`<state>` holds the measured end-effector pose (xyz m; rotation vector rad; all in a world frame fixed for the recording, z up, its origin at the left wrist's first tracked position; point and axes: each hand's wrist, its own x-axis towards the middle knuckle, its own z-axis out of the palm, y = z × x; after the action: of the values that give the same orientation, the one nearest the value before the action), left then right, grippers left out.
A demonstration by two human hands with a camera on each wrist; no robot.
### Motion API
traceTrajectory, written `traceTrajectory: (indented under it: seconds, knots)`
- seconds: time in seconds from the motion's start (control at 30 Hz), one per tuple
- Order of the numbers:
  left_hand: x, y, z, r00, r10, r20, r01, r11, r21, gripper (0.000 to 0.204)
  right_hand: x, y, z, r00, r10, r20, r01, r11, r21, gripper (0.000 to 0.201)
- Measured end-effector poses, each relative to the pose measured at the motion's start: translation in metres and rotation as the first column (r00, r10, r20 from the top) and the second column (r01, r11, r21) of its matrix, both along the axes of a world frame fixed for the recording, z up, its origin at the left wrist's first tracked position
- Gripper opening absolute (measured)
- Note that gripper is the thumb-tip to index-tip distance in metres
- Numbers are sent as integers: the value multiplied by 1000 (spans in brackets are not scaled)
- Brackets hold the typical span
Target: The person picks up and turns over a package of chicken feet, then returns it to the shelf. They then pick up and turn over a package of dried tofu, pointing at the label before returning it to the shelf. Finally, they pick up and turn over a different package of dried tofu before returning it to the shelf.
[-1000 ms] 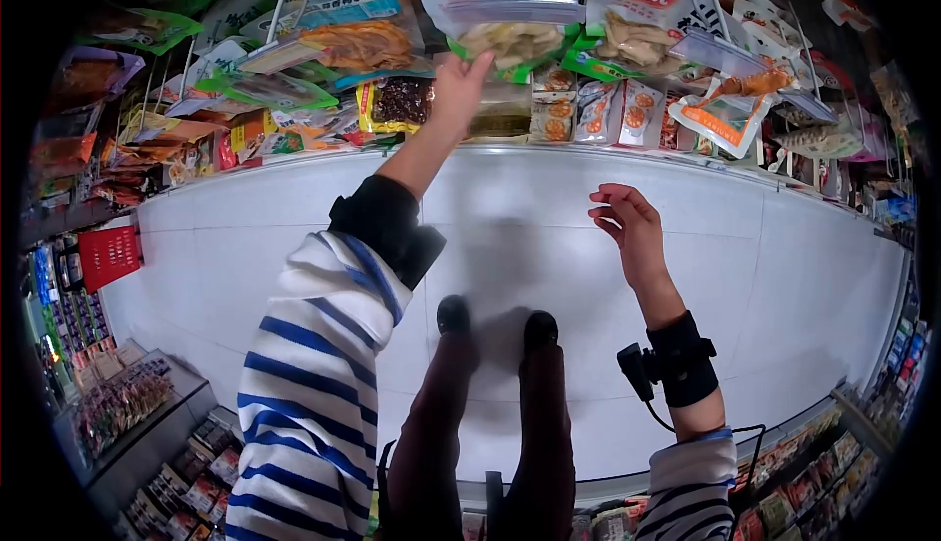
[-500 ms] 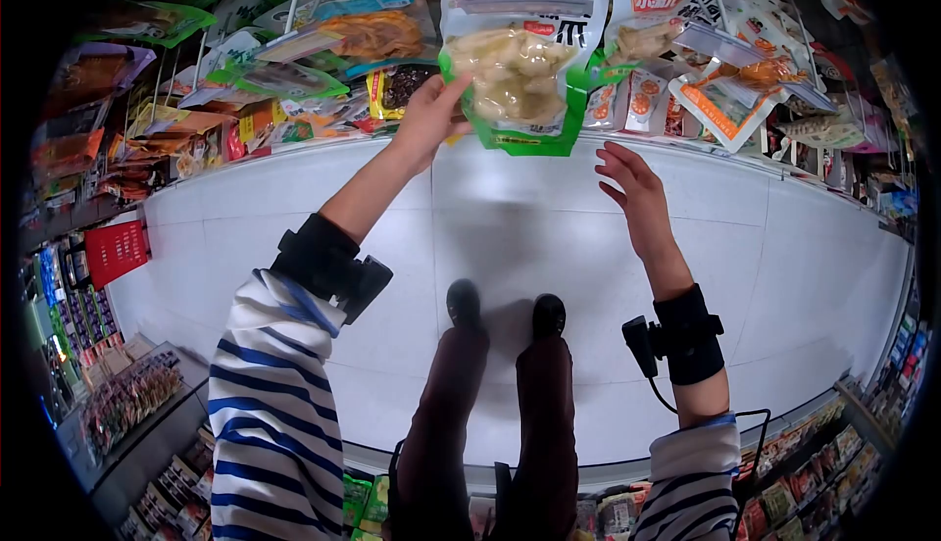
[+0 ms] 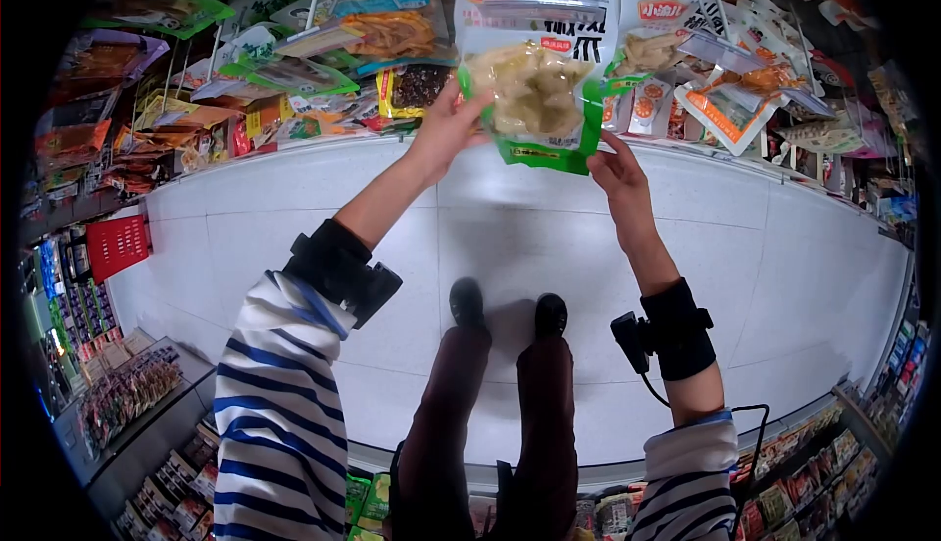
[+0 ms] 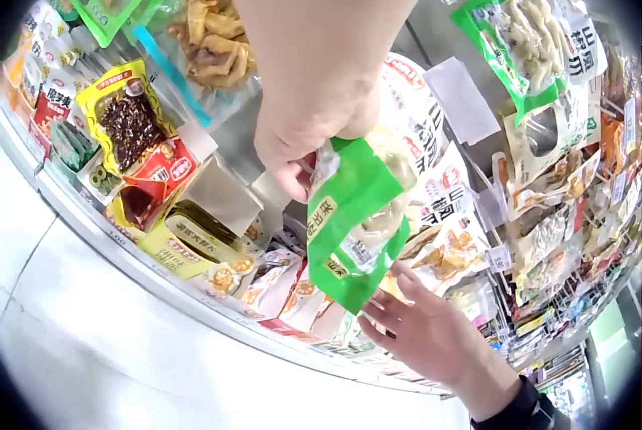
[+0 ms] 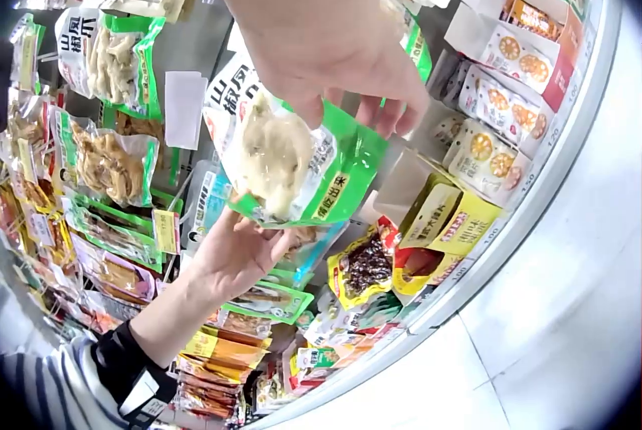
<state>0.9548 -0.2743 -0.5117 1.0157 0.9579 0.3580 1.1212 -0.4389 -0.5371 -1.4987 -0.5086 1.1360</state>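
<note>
A white and green bag of chicken feet [image 3: 534,90] is tilted out from the shelf, its top behind a clear price holder [image 3: 544,14] and a hanging rod. My left hand [image 3: 451,134] pinches its left edge, the thumb over the front. In the right wrist view this left hand [image 5: 233,261] grips the green border, its other fingers partly hidden behind the bag. My right hand [image 3: 622,183] is at the lower right corner, thumb and fingers spread close to the green edge. The left wrist view shows that right hand [image 4: 426,330] with its fingers extended beside the corner.
More bags of chicken feet [image 3: 659,26] hang to the right, near an orange and white pouch [image 3: 730,110]. A yellow-edged packet [image 3: 407,92] stands left of the bag. Boxed snacks [image 5: 502,99] line the lower shelf. Pale floor tiles [image 3: 520,218] lie below, with a red basket [image 3: 118,245] at far left.
My left hand has drawn the bag forward and down from the row, then shifted slightly right with it. My right hand has moved up to the bag's lower right corner.
</note>
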Motion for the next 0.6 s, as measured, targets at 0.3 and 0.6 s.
traceTrajectory:
  seconds: [0.3, 0.6]
  knots:
    - [2, -3, -6, 999, 35, -40, -36, 999, -25, 37, -7, 8, 28, 995, -59, -86, 60, 998, 4, 45]
    - [23, 36, -42, 970, 201, -136, -143, 925, 351, 30, -20, -44, 23, 992, -23, -126, 13, 996, -84, 40]
